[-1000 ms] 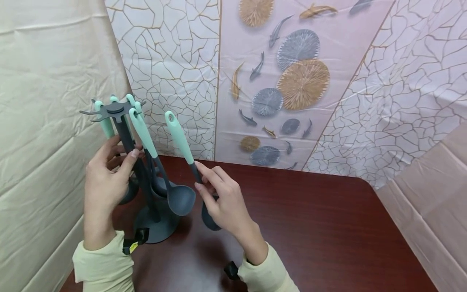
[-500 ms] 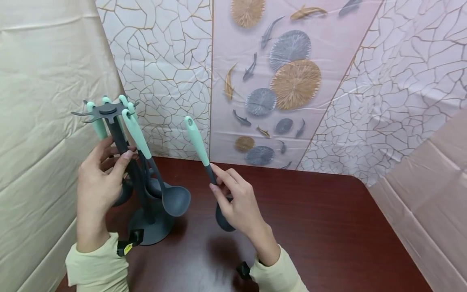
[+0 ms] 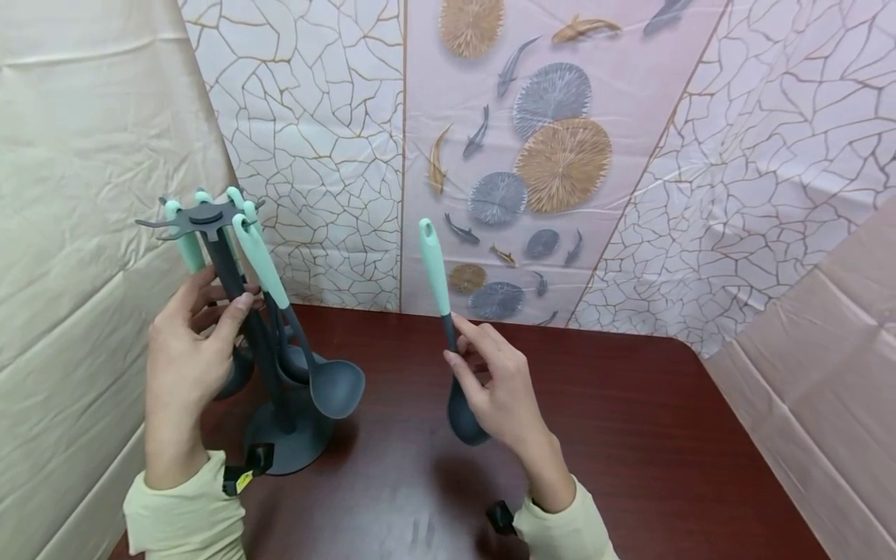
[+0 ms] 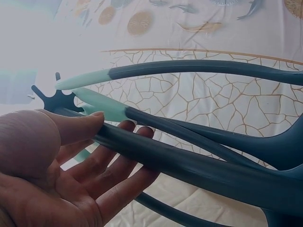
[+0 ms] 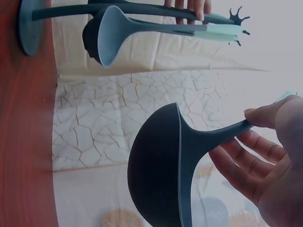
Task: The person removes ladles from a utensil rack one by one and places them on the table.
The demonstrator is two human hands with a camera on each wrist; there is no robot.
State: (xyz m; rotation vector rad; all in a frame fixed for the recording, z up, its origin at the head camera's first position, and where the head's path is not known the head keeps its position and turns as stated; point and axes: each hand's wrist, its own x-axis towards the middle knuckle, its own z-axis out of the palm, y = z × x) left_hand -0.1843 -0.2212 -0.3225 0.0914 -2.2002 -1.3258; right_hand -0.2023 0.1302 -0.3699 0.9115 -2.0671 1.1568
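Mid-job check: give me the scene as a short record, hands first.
Left hand: grips the dark grey, round-based utensil stand by its upright post
Right hand: pinches a dark grey, mint-green-handled ladle below the handle, bowl downward, clear of the glossy dark red-brown table
Stand: base on the table; several mint-green-handled utensils hang from its top

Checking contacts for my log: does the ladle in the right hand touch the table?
No, the right wrist view shows patterned backdrop between the table and the ladle that the right hand pinches.
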